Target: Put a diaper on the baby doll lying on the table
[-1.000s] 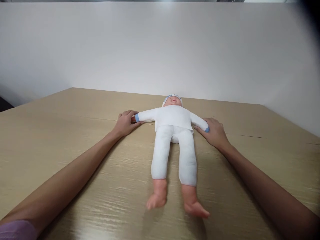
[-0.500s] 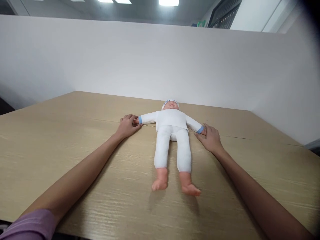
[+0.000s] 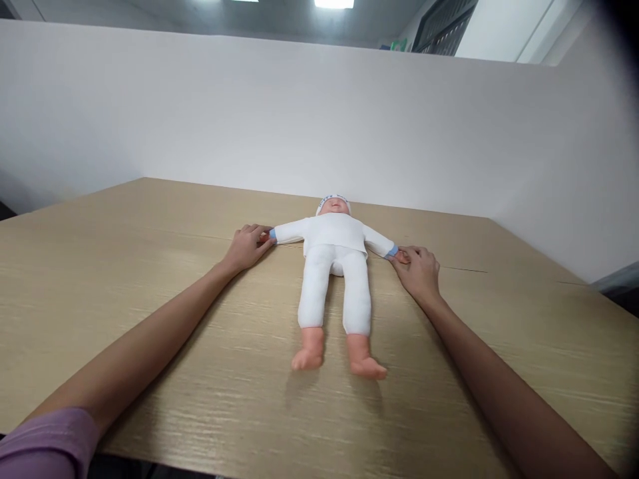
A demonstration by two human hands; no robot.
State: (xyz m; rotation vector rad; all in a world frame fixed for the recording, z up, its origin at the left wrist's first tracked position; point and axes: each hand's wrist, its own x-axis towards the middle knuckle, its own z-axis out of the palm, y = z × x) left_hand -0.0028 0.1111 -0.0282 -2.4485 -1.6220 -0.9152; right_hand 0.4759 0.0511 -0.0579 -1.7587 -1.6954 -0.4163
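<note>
A baby doll [image 3: 335, 231] in a white top and trousers with blue cuffs lies on its back on the wooden table [image 3: 210, 372]. Its arms stretch out to both sides, and its bare feet point towards me. On its head is a white cap with dark lettering. My left hand [image 3: 246, 246] is closed around the doll's hand on the left, thumb and fingers at the blue cuff. At the other side my right hand [image 3: 418, 269] pinches the doll's other hand just past its cuff. Both my forearms rest along the tabletop.
A white partition [image 3: 299, 113] rises behind the table and continues along the right side. Thin seams run across the tabletop. Ceiling lights [image 3: 334, 3] and a dark slatted frame [image 3: 444, 30] show above the partition.
The whole view has shifted slightly, so the doll sits a little further left and higher. My right hand's fingers have moved slightly on the doll's hand, which shows more now.
</note>
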